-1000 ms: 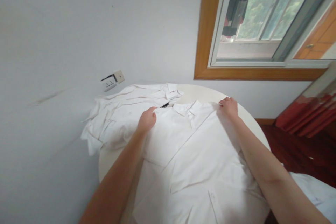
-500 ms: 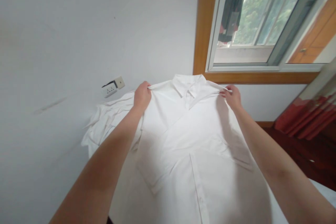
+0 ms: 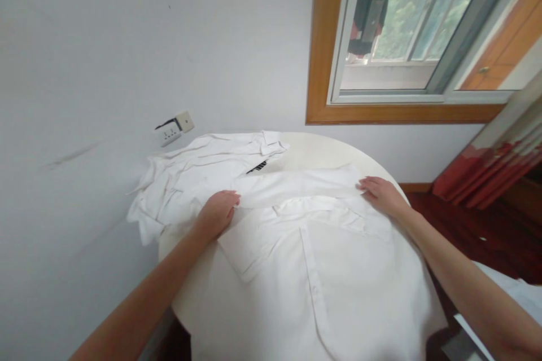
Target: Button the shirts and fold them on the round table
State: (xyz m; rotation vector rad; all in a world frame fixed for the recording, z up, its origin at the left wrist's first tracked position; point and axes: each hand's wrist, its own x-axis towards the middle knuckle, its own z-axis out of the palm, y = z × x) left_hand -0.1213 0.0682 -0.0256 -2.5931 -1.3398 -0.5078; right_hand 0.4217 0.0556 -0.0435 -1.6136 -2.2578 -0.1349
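Note:
A white button-up shirt [image 3: 359, 282] lies front up on a round white table, its button placket running toward me. Its upper part is bunched and doubled over into a band across the middle, and the collar is no longer visible. At the left end of this band, my left hand [image 3: 217, 213] is closed on the cloth. My right hand [image 3: 382, 194] pinches the opposite end, close to the table's right edge. One short sleeve [image 3: 248, 251] lies flat below my left hand.
Crumpled white garments [image 3: 178, 180] lie on the round table [image 3: 330, 149] against the wall, beside a small black striped item [image 3: 257, 167]. A wall socket [image 3: 170, 133] is above them. A window [image 3: 398, 39] and red curtain [image 3: 495, 175] stand to the right.
Both hands came down and toward me, lowering the shirt's raised shoulders onto the table. The collar went out of sight, and the table's far part and the black striped item came into view.

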